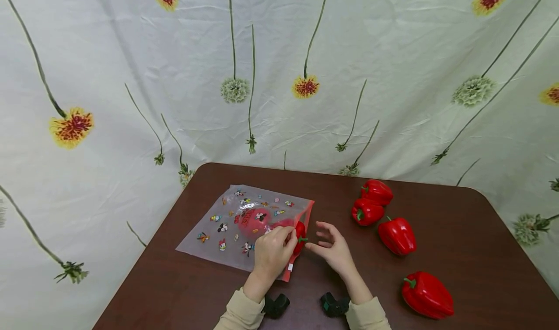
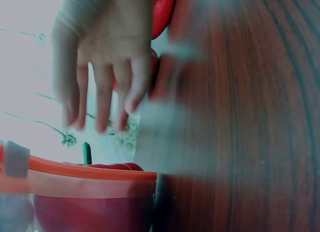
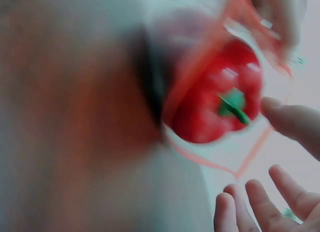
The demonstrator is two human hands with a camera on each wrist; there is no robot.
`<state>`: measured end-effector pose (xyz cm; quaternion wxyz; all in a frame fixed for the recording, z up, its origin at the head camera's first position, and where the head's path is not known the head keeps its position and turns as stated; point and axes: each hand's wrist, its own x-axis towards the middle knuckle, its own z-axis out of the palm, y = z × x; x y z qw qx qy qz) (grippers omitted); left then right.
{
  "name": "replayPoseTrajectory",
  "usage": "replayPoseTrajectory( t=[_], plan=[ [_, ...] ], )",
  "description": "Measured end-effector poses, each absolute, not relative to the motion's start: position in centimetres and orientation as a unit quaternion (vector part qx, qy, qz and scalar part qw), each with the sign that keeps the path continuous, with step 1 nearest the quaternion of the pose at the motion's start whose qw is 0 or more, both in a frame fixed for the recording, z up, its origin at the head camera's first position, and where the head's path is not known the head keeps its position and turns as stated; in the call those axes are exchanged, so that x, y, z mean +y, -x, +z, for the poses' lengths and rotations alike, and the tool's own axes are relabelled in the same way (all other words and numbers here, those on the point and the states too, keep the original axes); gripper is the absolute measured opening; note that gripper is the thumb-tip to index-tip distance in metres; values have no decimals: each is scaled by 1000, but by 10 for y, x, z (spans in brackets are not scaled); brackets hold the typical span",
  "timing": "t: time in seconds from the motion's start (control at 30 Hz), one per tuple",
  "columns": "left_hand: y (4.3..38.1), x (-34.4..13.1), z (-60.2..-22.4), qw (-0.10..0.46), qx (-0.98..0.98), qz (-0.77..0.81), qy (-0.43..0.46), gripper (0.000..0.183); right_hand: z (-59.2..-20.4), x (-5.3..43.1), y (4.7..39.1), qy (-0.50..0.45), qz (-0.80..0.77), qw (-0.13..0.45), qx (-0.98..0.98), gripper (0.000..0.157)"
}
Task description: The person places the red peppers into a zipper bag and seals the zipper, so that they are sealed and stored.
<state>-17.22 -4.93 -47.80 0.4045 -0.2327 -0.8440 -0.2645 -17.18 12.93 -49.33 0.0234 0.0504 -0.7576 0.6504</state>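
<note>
Pepper (image 3: 207, 99) obstructing bag (image 1: 236, 228) mouth, passable tabletop (image 1: 170, 296) at front left

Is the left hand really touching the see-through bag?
Touching. The head view shows it best: the left hand pinches the see-through bag at its orange edge, beside the opening.

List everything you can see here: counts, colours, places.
Loose peppers: four, red, table's right side
Bagged peppers: at least two, red, one at the bag's mouth
Bag: one, clear with printed characters and red-orange edge, table's left
Slider: one, whitish, bag's edge
Table: one, dark brown, foreground
Cloth: one, whitish with flower prints, behind
Wrist devices: two, black, by the wrists
Sleeves: two, beige, forearms
Left hand: one, pinching the bag's edge
Right hand: one, open, beside the mouth
</note>
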Motion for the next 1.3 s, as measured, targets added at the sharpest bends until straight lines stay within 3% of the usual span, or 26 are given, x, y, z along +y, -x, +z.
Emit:
replayPoseTrajectory(
  t=[0.67,1.03,1.13,1.3],
  plan=[
    [172,-50,-478,387,-847,-286,227,11,-454,212,170,62,595,152,-787,57],
    [171,-50,-477,392,-845,-282,229,10,-450,243,163,157,571,293,-750,48],
    [171,-50,-477,392,-845,-280,230,10,-449,249,160,192,560,293,-750,48],
    [170,-51,-477,391,-847,-278,228,10,-448,256,157,232,544,244,-769,54]
  ],
)
